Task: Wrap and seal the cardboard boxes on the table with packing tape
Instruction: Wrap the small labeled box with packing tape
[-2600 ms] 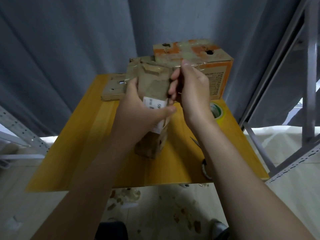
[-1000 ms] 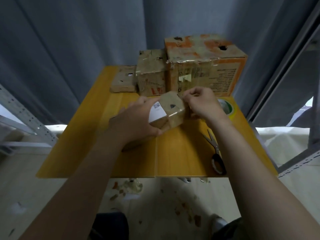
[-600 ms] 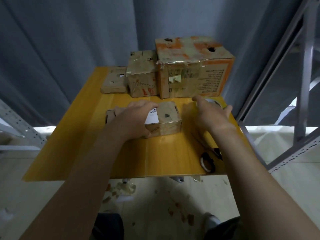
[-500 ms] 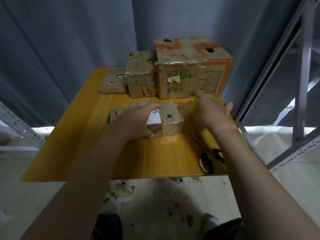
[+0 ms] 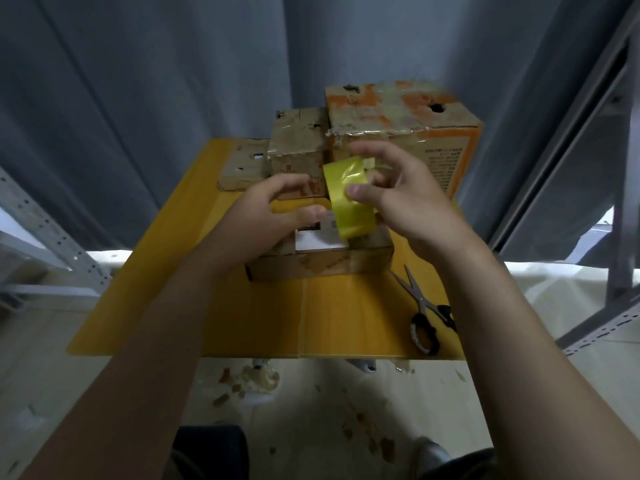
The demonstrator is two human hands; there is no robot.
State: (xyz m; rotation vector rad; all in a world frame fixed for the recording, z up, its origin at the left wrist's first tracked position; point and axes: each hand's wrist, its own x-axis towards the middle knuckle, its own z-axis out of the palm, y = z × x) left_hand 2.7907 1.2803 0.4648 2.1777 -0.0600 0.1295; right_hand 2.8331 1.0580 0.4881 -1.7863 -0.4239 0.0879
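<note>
A small brown cardboard box (image 5: 322,265) with a white label lies flat in the middle of the yellow table (image 5: 346,323). Just above it my right hand (image 5: 405,199) holds a roll of yellow packing tape (image 5: 349,206), thumb on the outer face and fingers behind the roll. My left hand (image 5: 263,209) hovers over the left part of the box with relaxed fingers, its thumb and forefinger close to the roll's left edge. I cannot tell whether it touches the tape.
Scissors (image 5: 422,317) with black handles lie near the table's front right corner. At the back stand a large orange-printed box (image 5: 391,109), a medium box (image 5: 298,140) and a low flat box (image 5: 242,168). Metal shelf posts (image 5: 623,202) rise at the right.
My right hand has picked the tape roll up from the table's right side and brought it over the box. My left hand has lifted off the box toward the roll.
</note>
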